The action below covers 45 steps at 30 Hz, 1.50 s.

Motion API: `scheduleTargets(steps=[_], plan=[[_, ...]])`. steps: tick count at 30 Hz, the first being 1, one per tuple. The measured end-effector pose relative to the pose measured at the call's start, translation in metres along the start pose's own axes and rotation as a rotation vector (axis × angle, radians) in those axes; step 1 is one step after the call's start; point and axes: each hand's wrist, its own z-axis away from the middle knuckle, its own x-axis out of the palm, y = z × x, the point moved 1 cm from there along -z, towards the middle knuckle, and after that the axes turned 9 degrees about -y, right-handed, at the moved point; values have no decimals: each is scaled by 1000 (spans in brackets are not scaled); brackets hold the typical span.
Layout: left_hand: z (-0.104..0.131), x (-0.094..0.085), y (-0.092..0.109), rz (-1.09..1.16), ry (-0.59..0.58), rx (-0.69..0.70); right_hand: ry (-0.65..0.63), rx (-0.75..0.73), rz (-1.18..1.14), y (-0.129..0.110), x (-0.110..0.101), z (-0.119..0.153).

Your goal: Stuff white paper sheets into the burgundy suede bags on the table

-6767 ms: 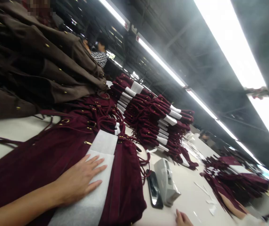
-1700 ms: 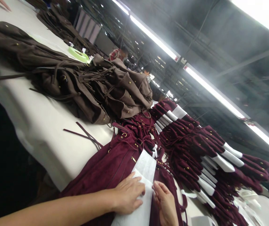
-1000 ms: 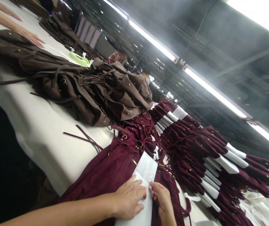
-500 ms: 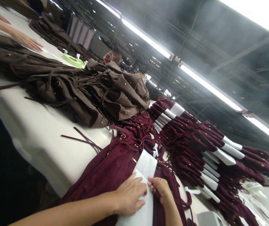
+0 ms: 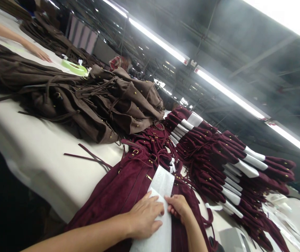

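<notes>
A maroon suede-like bag (image 5: 118, 192) with a zip, gold rings and thin straps lies in front of me on the table. A white wrapping strip (image 5: 163, 180) runs across it, one end lapping over the other layer. My left hand (image 5: 146, 213) rests flat on the strip, fingers stretched out. At the strip's right edge, close to the left fingertips, my right hand (image 5: 177, 206) has thumb and forefinger pinched on it, the other fingers curled in.
Brown bags (image 5: 108, 101) are heaped beyond on the left. Stacked maroon bags (image 5: 213, 150) with white bands stand on the right. A green tape roll (image 5: 73, 67) and a co-worker's hand (image 5: 38, 51) are at the far left. A grey-white device (image 5: 234, 239) sits at the lower right.
The view has swung slightly, so the surroundings sit a little further left. My hands keep their places on the strip. Only one co-worker's hand shows now, where two showed before.
</notes>
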Motion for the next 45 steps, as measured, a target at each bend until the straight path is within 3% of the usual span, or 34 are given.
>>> scheduleTargets(steps=[11, 26, 29, 33, 35, 37, 41, 43, 45], plan=[[0, 1, 0, -25, -6, -1, 69, -162, 26, 20, 4, 4], [-3, 8, -5, -83, 53, 28, -28, -324, -9, 34, 9, 29], [-3, 6, -2, -91, 53, 16, 20, -358, 12, 33, 14, 47], [-3, 4, 0, -97, 73, 26, 126, -482, 8, 37, 11, 97], [-5, 6, -4, -101, 85, 45, 200, -490, -45, 49, -7, 123], [-8, 9, -10, -95, 100, 74, 400, -454, -108, 70, -44, 145], [-14, 14, -19, -91, 142, 111, 916, -328, -112, 129, -157, 176], [-16, 15, -21, -100, 148, 110, 1020, -92, -78, 158, -210, 180], [-17, 15, -22, -104, 144, 98, 1012, 34, -99, 178, -246, 178]])
